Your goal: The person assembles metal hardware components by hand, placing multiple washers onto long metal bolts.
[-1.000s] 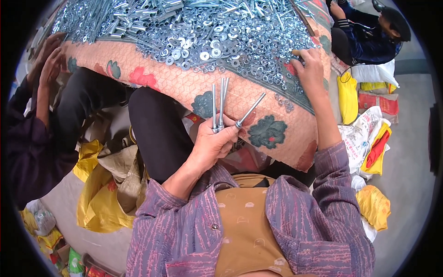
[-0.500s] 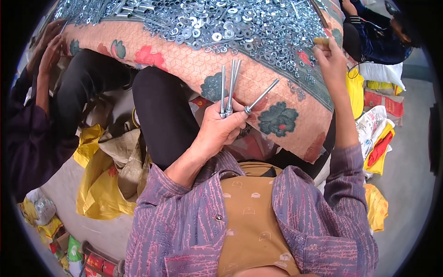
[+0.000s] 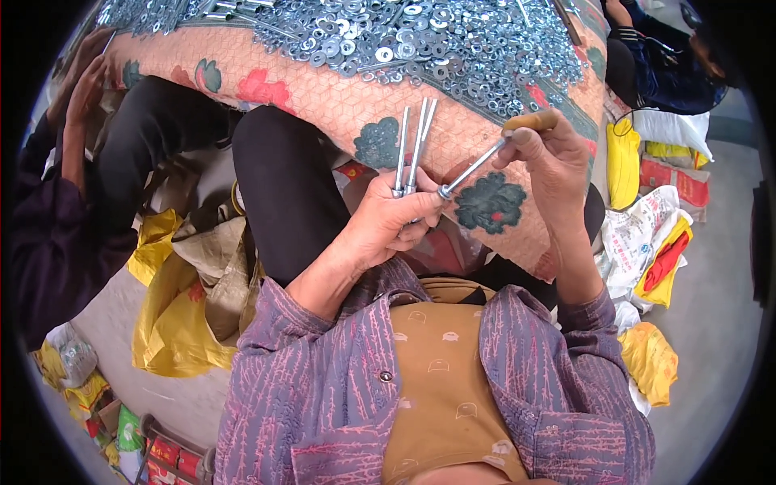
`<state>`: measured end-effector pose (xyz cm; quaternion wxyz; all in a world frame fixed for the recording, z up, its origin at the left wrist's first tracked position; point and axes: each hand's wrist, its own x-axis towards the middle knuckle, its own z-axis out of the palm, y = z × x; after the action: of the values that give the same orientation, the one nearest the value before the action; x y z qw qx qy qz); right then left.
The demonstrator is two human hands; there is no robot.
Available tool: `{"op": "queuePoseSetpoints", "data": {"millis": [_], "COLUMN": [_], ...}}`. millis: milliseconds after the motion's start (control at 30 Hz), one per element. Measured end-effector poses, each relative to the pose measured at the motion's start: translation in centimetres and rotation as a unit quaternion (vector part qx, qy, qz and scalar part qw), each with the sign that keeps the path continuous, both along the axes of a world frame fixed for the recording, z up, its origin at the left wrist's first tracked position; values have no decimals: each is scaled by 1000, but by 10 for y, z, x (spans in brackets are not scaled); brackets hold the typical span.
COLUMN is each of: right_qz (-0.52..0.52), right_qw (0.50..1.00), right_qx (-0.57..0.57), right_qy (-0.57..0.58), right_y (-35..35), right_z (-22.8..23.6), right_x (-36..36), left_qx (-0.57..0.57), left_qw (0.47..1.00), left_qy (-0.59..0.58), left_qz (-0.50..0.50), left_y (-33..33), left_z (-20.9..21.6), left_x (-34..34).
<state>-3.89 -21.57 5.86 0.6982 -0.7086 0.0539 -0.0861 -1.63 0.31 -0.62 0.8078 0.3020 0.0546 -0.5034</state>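
My left hand [image 3: 392, 214] is closed around several long silvery bolts. Most of these bolts [image 3: 415, 149] stand up from the fist. One other bolt [image 3: 473, 168] sticks out slantwise to the right between thumb and fingers, with a thicker collar near its base. At its tip, my right hand [image 3: 554, 158] pinches thumb and index finger together; a yellow-brown cover [image 3: 533, 121] sits on one finger. Whatever small piece is in that pinch is hidden. Both hands are just above the near edge of a flower-patterned cloth [image 3: 323, 105].
A heap of loose washers and nuts [image 3: 404, 40] spreads over the cloth, with metal tubes [image 3: 230, 10] at its left. Another person's hands [image 3: 85, 81] are at far left; a further person [image 3: 663, 65] sits at far right. Yellow sacks [image 3: 174, 331] and white bags [image 3: 643, 234] lie on the floor.
My right hand has come from the heap's right edge, in and down to the tip of the slanted bolt. My left hand has shifted slightly to the right, still gripping the bolts.
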Motion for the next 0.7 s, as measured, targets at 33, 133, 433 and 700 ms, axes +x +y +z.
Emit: {"op": "queuePoseSetpoints", "data": {"millis": [33,133,433,700], "right_qz": [2,-11,-66,95], "right_qw": [1000,1000,990,979], "right_qx": [0,-8,-92,116], "right_qy": [1,-2,-88,140], "right_y": [2,12,34,37], "right_z": [-1,-8,-5,-7], "right_x": [0,-2,-17,-27], "left_qx": [-5,-7,-71,-49], "left_qw": [1000,1000,994,998], "left_qy": [-10,-15,43,-18], "left_qz": [-1,-4,-77,-34], "left_y": [-1,3,7,7], "left_z": [-1,-5,-2,0], "left_x": [-1,-1,2,-2]}}
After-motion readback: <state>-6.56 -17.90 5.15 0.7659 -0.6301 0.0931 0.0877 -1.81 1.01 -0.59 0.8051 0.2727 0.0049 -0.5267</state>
